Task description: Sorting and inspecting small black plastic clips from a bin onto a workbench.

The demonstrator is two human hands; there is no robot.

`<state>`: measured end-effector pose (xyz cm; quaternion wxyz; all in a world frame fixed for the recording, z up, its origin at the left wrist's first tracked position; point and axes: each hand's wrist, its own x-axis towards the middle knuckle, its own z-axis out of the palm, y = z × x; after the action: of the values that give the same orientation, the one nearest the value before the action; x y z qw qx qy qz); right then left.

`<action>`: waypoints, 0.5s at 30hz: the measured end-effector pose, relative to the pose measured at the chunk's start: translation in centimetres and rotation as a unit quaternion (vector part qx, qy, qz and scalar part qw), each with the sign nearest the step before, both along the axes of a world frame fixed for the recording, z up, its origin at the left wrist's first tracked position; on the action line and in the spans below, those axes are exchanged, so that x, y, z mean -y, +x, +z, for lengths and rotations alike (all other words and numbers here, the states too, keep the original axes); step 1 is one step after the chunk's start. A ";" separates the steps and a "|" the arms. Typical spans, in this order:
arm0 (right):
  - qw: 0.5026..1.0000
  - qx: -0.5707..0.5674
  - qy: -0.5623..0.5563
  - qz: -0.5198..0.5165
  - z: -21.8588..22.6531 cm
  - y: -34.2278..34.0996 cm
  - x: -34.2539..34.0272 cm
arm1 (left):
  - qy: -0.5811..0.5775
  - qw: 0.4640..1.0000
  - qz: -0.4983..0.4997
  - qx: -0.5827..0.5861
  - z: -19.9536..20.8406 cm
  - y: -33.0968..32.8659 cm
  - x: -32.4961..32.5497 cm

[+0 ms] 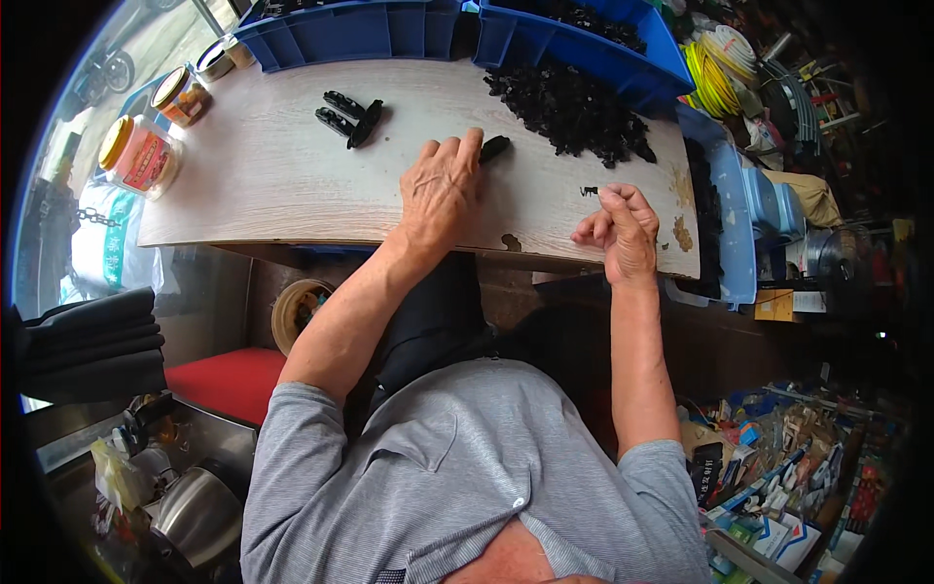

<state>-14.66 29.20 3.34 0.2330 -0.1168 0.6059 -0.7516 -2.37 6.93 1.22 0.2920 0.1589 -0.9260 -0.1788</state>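
Observation:
My left hand [440,190] is on the table with its fingers bent round a dark elongated plastic part [494,149], whose far end sticks out past the fingertips. Over the front right of the table, my right hand [628,232] is closed, thumb against the curled fingers. A small black toothed plastic piece [590,192] juts out at the tip of that thumb. Farther left lie a few similar black elongated parts [366,125], close together. To the right spreads a heap of small black plastic pieces [574,112].
Two blue bins [355,37] [584,51] stand along the table's far edge. Jars [146,161] [181,97] are at the far left. The pale tabletop [272,185] has worn patches near its front right edge. A light-blue crate [739,224] stands right of the table.

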 end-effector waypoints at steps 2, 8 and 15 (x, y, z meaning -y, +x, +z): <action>0.999 0.010 -0.029 0.011 -0.1 0.2 0.3 | -0.026 0.999 0.021 0.029 -0.1 0.0 -0.1; 0.996 0.019 -0.080 0.036 -0.3 0.7 1.3 | 0.086 0.993 -0.062 -0.059 0.2 -0.1 -1.9; 0.994 0.018 -0.101 0.047 -0.4 1.0 1.5 | 0.622 0.757 -0.189 -0.070 1.2 -0.7 -6.6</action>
<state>-13.61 27.74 2.92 0.2660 -0.1549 0.5169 -0.7988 -3.07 13.53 2.43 0.1531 0.1146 -0.5993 -0.7773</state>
